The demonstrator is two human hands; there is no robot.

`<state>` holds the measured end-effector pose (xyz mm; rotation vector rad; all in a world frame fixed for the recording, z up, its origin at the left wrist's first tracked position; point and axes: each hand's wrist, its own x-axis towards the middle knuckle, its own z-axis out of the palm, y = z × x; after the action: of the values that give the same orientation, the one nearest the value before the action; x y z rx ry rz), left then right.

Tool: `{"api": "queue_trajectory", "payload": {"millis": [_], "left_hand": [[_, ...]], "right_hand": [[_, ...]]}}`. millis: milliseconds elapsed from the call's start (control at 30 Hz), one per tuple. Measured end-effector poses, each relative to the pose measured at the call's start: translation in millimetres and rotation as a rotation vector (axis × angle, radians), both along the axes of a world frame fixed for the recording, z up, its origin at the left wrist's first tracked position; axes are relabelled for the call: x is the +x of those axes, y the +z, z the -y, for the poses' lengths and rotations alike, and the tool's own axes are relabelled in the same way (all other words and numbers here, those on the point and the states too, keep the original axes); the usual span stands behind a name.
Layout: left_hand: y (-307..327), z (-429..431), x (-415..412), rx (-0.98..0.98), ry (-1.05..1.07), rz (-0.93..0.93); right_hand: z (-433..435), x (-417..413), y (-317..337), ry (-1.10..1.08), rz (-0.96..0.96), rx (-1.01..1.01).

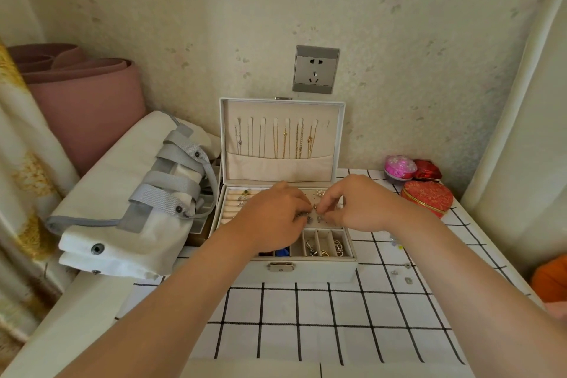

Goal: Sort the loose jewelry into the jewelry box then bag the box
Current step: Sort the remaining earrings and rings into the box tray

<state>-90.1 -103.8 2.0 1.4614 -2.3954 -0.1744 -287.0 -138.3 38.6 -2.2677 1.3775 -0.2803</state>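
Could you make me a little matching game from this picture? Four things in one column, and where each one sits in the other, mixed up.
Things
1. necklaces
2. white bag
3. red heart-shaped tin
4. wall socket

Places
A. on the wall above the jewelry box
B. on the checked cloth, right of the box
C. hanging inside the raised lid
D. lying left of the box

Pairs: 1-C, 2-D, 3-B, 4-A
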Motion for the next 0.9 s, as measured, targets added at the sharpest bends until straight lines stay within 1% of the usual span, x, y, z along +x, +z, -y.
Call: {"api": "queue_trajectory", "payload": {"millis": [133, 333, 367, 433, 500, 567, 700, 800, 900], "left_hand": [[2.9, 2.9, 1.4, 0.022, 0.033, -0.067], [21.2, 2.4, 14.9, 0.058, 0.15, -0.339], [23.5, 1.6, 16.1, 0.071, 0.155, -0.385], [27.5, -0.1, 17.6, 0.071, 0.149, -0.467], [30.9, -2.4, 17.8, 0.062, 0.139, -0.557], [34.6, -4.7, 15.6, 0.045, 0.133, -0.647], [40.0, -7.6, 16.2, -0.03, 0.17, -0.757], [41.0, -9.9, 21.0, -0.014, 0.167, -0.837], [40.4, -11.9, 24.7, -0.027, 0.167, -0.875]], "right_hand": [[-1.2, 1.3, -0.8, -0.013, 0.015, -0.035], [0.0, 6.0, -1.2, 0.019, -0.018, -0.105], [0.2, 7.0, -0.3, 0.01, 0.028, -0.122], [0.2, 10.8, 3.5, -0.031, 0.221, -0.114], [-0.7, 16.3, 9.0, -0.066, 0.406, -0.069], [-2.0, 21.7, 12.8, -0.089, 0.529, 0.0], [-5.7, 31.0, 16.3, -0.135, 0.688, 0.101], [-8.9, 38.8, 18.4, -0.174, 0.788, 0.15], [-12.1, 47.2, 19.4, -0.223, 0.89, 0.166]]}}
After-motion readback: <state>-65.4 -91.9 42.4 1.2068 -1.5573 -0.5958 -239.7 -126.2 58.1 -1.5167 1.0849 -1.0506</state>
